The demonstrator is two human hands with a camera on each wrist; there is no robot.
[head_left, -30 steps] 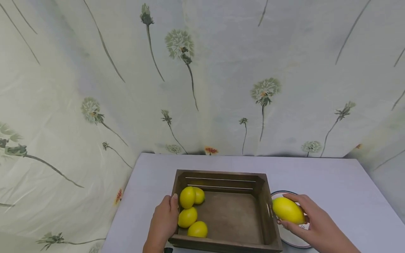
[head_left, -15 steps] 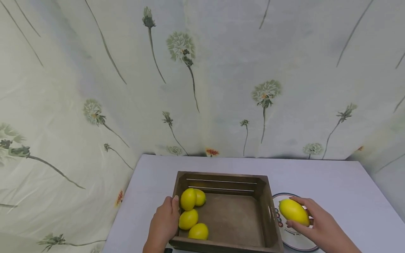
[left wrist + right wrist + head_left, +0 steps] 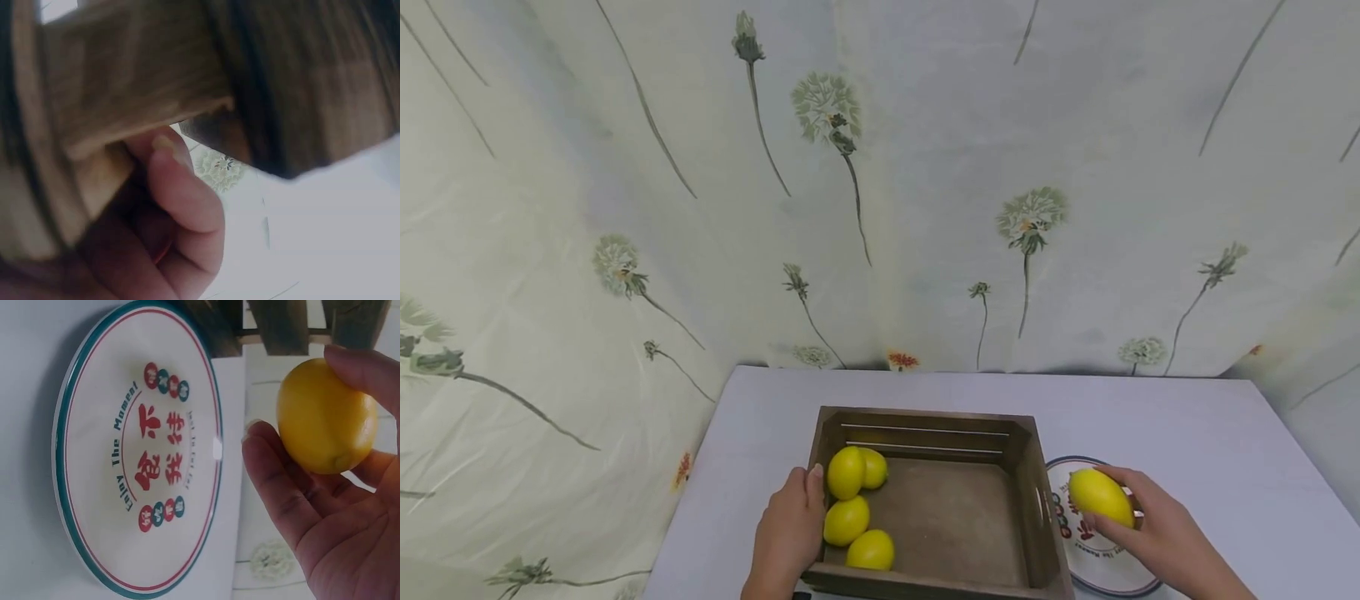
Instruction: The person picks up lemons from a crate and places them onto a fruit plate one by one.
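My left hand (image 3: 788, 521) grips the left wall of a brown wooden crate (image 3: 955, 525). In the left wrist view, curled fingers (image 3: 187, 194) hook under a slat of that crate. Several yellow lemons (image 3: 870, 548) lie along the crate's left side. My right hand (image 3: 1165, 525) holds another lemon (image 3: 1101, 496) between thumb and fingertips, just outside the crate's right wall. Beneath it in the head view is a white plate (image 3: 1105, 575), partly covered by the hand. The right wrist view shows the held lemon (image 3: 328, 415) apart from the plate (image 3: 94, 506).
A white-covered table (image 3: 962, 387) bears the crate and the plate, which stand side by side. Behind and to the left hangs a pale curtain (image 3: 910, 208) printed with dandelions. The crate's right wall (image 3: 1037, 508) rises between its floor and the plate.
My right hand has moved right with the lemon, away from the crate's wall. More of the plate's print shows now. My left hand and the crate stay put.
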